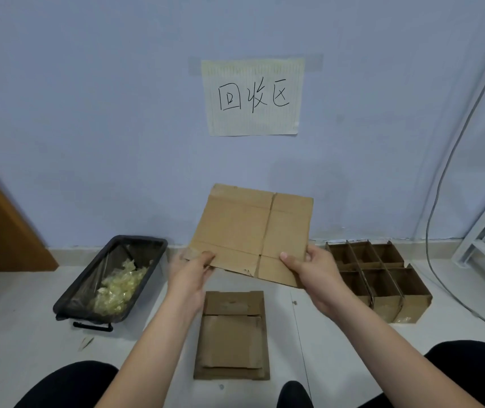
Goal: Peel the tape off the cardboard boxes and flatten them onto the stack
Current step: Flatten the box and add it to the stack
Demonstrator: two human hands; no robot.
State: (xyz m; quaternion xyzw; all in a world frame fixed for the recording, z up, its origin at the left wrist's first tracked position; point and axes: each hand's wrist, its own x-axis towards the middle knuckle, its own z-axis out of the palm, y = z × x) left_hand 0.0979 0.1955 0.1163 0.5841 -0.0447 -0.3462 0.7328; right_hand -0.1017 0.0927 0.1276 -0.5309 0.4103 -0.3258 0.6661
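Your left hand [194, 269] and right hand [312, 267] both grip the flattened box [253, 231]. Lower it squarely onto the stack [232, 337] beneath your hands.

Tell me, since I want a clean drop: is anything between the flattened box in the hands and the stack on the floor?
Nothing visible. The flattened box, held by the left hand and right hand, hangs above the stack, whose top lies bare.

Both arms extended forward; left hand [189, 270] and right hand [312, 270] pinching, thumbs on top.
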